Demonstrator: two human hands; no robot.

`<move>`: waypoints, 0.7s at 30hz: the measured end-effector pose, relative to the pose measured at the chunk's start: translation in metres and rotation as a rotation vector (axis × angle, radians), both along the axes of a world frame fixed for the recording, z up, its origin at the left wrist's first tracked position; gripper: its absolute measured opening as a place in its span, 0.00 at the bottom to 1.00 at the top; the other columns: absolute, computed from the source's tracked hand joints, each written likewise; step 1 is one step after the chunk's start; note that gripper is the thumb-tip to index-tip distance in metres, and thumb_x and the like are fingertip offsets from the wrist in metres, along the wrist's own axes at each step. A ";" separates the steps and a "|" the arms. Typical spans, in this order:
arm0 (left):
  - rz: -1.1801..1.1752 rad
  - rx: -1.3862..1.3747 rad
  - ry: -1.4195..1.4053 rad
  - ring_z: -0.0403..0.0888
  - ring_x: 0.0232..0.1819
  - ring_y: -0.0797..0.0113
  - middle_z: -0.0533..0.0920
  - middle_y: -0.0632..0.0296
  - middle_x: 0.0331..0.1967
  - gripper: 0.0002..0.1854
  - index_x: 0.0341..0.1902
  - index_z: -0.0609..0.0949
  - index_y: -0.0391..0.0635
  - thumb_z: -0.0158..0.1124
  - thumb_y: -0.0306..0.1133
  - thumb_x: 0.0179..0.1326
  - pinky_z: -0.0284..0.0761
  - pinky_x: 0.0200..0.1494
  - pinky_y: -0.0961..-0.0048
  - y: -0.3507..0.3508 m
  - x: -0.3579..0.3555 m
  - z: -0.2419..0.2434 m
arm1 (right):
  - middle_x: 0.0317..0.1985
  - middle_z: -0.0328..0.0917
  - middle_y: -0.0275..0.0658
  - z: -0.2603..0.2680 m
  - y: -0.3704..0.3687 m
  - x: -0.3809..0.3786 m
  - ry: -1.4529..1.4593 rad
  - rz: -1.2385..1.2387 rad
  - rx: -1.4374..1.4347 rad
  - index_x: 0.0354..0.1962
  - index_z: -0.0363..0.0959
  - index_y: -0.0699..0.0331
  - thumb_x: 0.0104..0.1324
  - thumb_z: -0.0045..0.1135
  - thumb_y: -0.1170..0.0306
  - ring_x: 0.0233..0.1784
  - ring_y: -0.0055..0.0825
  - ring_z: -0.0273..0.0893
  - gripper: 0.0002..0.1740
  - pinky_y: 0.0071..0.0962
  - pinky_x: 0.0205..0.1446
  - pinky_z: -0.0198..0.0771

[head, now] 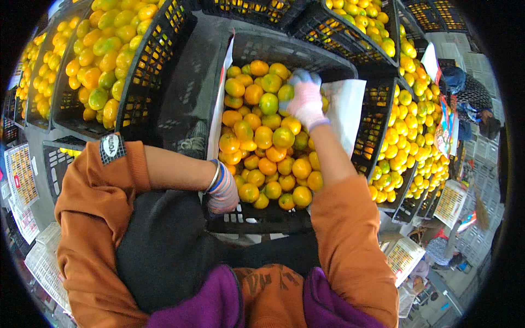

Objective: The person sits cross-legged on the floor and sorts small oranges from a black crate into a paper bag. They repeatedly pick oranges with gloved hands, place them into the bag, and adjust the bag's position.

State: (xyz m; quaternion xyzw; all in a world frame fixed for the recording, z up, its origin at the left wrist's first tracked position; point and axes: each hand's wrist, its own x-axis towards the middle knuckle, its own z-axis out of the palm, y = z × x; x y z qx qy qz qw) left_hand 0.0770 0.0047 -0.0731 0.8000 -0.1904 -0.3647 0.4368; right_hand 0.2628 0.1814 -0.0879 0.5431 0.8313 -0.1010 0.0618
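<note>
Before me stands a black plastic crate [279,45] of yellow-orange mandarins [262,137], some tinged green. My right hand [304,96], in a pale knit glove with blue-grey fingertips, reaches over the fruit at the crate's far right. Its fingers touch a mandarin [286,93], but motion blur hides whether they hold it. At the near-left corner, my left hand [223,192] bends down by the crate's edge in a striped knit glove. Its fingertips are hidden. White liner sheet [346,110] shows along the crate's right side, with another strip on the left.
Crates heaped with mandarins stand at the left [110,49], at the far right [361,24] and along the right [402,135]. A grey knit glove [195,139] lies left of the middle crate. White plastic crates [451,201] and other people [471,94] are farther right.
</note>
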 end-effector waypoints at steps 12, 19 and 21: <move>0.568 0.135 -0.239 0.83 0.32 0.53 0.85 0.52 0.29 0.13 0.31 0.86 0.43 0.66 0.40 0.50 0.78 0.37 0.58 0.099 0.011 0.054 | 0.53 0.75 0.55 -0.025 0.046 -0.048 0.117 -0.416 -0.151 0.52 0.71 0.67 0.48 0.71 0.47 0.58 0.46 0.74 0.41 0.38 0.61 0.70; 1.279 0.882 0.009 0.83 0.32 0.45 0.83 0.47 0.26 0.10 0.35 0.83 0.41 0.60 0.34 0.55 0.80 0.35 0.54 0.189 -0.022 0.025 | 0.53 0.76 0.53 -0.058 0.020 -0.019 0.596 -0.227 -0.121 0.53 0.71 0.63 0.47 0.69 0.67 0.57 0.47 0.74 0.33 0.39 0.60 0.70; 1.282 0.765 0.093 0.84 0.33 0.45 0.83 0.46 0.27 0.10 0.37 0.83 0.40 0.59 0.33 0.56 0.80 0.36 0.52 0.196 -0.026 0.018 | 0.50 0.78 0.49 -0.019 0.001 0.004 0.385 0.342 -0.454 0.54 0.73 0.57 0.48 0.69 0.58 0.55 0.45 0.76 0.34 0.41 0.61 0.70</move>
